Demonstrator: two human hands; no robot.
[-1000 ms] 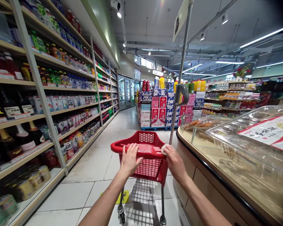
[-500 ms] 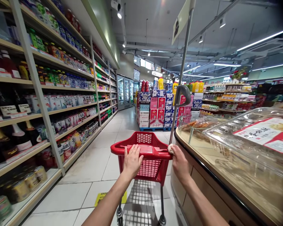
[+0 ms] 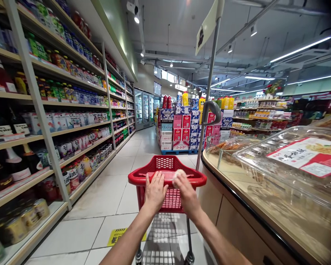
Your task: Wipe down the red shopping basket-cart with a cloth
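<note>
A red plastic shopping cart [image 3: 165, 200] stands straight in front of me on the tiled floor. My left hand [image 3: 156, 189] lies on the left-middle part of its red handle [image 3: 199, 180], fingers stretched forward over it. Just to the right, my right hand [image 3: 185, 191] is at the handle, with a small crumpled white tissue [image 3: 178, 176] under its bent fingers. The tissue is partly covered and the right hand is slightly blurred. Through the grid of the basket nothing inside can be made out clearly.
Drink shelves [image 3: 79, 129] run along the left. At right, a rounded counter [image 3: 223, 198] with clear plastic food boxes [image 3: 287, 158] stands close to the cart, beside a metal pole [image 3: 209, 81]. Stacked cartons [image 3: 179, 129] stand ahead. A yellow floor sticker [image 3: 114, 235] lies below.
My right hand has moved left along the handle with the tissue, from its right end to near the middle. My left hand stays on the handle. The view has shifted slightly.
</note>
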